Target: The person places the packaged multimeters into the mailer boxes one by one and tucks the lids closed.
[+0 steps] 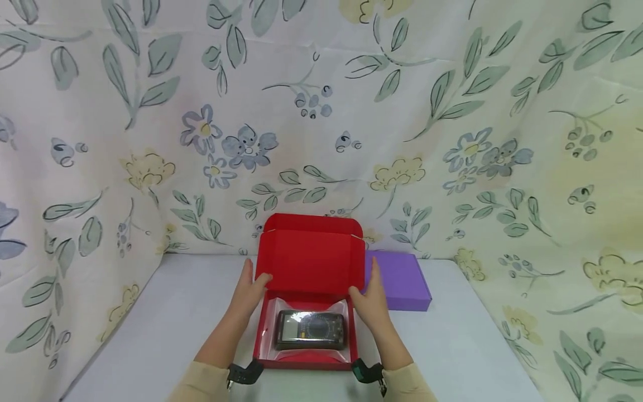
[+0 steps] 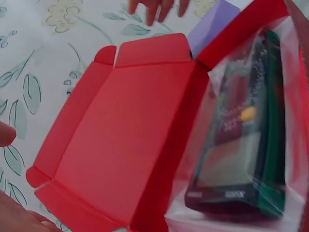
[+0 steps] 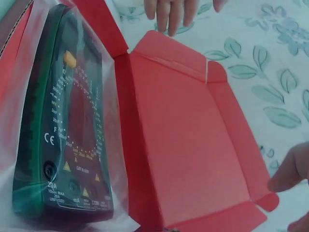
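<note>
A red cardboard box (image 1: 260, 340) lies with its lid (image 1: 311, 259) raised toward the back. Inside, in a clear plastic bag (image 2: 188, 183), rests a dark digital multimeter (image 1: 311, 330) with a green side and a yellow button. Beside the lid's left edge is my left hand (image 1: 247, 295), fingers extended, thumb at the lid's lower corner. My right hand (image 1: 370, 301) mirrors it on the right, its fingers straight and its thumb at the opposite corner. In the right wrist view the multimeter's dial (image 3: 83, 116) shows through the plastic.
Just behind my right hand, a flat purple box (image 1: 402, 282) lies on the white table (image 1: 452, 346). Floral cloth (image 1: 321, 111) hangs behind the table and along its sides. Each wrist carries a dark strap device (image 1: 245, 373).
</note>
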Tool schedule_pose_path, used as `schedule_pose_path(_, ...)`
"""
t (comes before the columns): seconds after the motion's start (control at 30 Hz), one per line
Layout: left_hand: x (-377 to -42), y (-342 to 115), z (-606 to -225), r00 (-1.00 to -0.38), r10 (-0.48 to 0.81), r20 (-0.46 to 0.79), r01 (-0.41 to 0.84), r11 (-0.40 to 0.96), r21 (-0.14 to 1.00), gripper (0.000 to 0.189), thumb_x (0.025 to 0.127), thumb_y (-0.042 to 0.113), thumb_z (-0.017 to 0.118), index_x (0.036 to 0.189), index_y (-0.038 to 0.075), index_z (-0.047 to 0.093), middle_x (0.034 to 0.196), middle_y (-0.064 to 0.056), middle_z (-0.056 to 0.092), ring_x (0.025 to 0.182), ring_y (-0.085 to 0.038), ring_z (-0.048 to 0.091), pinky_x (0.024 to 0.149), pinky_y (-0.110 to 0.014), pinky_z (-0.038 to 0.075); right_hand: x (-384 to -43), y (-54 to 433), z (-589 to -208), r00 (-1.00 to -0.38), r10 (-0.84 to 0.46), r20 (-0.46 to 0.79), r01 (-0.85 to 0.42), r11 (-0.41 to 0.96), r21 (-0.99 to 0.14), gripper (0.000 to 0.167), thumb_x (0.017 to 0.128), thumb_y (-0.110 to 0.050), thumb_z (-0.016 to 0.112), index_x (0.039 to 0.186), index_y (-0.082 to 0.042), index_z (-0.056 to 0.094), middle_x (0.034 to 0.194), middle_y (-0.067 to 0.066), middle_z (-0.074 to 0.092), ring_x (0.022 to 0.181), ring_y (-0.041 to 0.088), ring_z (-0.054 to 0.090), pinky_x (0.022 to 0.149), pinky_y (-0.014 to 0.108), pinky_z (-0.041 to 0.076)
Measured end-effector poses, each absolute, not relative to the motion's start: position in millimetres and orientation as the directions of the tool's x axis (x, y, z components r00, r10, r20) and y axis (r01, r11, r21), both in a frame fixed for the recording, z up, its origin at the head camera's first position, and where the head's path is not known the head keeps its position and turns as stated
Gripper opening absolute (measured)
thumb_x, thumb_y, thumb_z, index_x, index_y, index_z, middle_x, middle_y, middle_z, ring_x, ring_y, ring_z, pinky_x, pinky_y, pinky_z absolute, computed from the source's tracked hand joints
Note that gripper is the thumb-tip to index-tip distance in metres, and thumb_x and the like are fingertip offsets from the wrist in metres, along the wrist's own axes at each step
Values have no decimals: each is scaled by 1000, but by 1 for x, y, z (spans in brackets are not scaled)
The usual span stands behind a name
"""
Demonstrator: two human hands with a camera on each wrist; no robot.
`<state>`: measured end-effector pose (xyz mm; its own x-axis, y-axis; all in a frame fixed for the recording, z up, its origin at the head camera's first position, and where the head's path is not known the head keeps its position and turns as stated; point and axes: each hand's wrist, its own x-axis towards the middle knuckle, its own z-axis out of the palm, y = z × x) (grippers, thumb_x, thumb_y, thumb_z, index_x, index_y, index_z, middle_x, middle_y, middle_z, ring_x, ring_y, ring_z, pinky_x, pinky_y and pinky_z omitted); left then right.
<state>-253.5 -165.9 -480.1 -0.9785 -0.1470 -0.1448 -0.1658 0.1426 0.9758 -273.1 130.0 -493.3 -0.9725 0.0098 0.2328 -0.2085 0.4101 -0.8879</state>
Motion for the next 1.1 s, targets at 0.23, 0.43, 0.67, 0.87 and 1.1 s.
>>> schedule_pose_path(0.23, -257, -163, -470, -989, -95, -111, -115, 38, 993, 94, 98, 25, 58, 165, 13, -8, 169, -20, 9, 153, -45, 9, 112, -70, 26, -272, 129, -496, -992, -66, 107, -124, 380, -917, 104, 87, -8, 63, 164, -8, -7, 169, 24, 8, 153, 44, 13, 113, 70, 23)
schedule_pose_path(0.43, -251, -158, -465, -990, -82, -114, -116, 17, 993, 94, 98, 24, 60, 165, 13, -6, 170, -19, 9, 153, -45, 11, 112, -68, 29, -267, 127, -496, -987, -115, 108, -141, 330, -933, 108, 87, -7, 69, 164, -10, -7, 168, 23, 14, 152, 46, 16, 109, 76, 21)
schedule_pose_path(0.67, -250, -150, -466, -993, -39, -107, -108, 23, 994, 89, 98, 22, 58, 165, 11, 0, 170, -15, 14, 154, -41, 13, 114, -69, 25, -262, 119, -491, -978, -168, 121, -167, 293, -941, 100, 89, -1, 65, 165, -10, -1, 167, 23, 16, 152, 45, 17, 112, 70, 24)
schedule_pose_path(0.87, -253, -143, -470, -993, 33, -109, -108, 31, 994, 88, 97, 18, 58, 165, 8, 2, 170, -15, 13, 154, -42, 13, 114, -66, 27, -261, 113, -491, -969, -206, 135, -199, 329, -923, 97, 88, 1, 64, 165, -9, 5, 168, 20, 18, 153, 39, 19, 113, 64, 28)
schedule_pose_path(1.1, -252, -143, -476, -994, 31, -106, -104, 51, 993, 84, 97, 15, 56, 165, 6, 7, 170, -15, 13, 154, -41, 12, 116, -63, 26, -260, 116, -496, -966, -221, 138, -206, 321, -925, 97, 88, 1, 63, 165, -10, 5, 168, 19, 19, 153, 39, 20, 112, 64, 29)
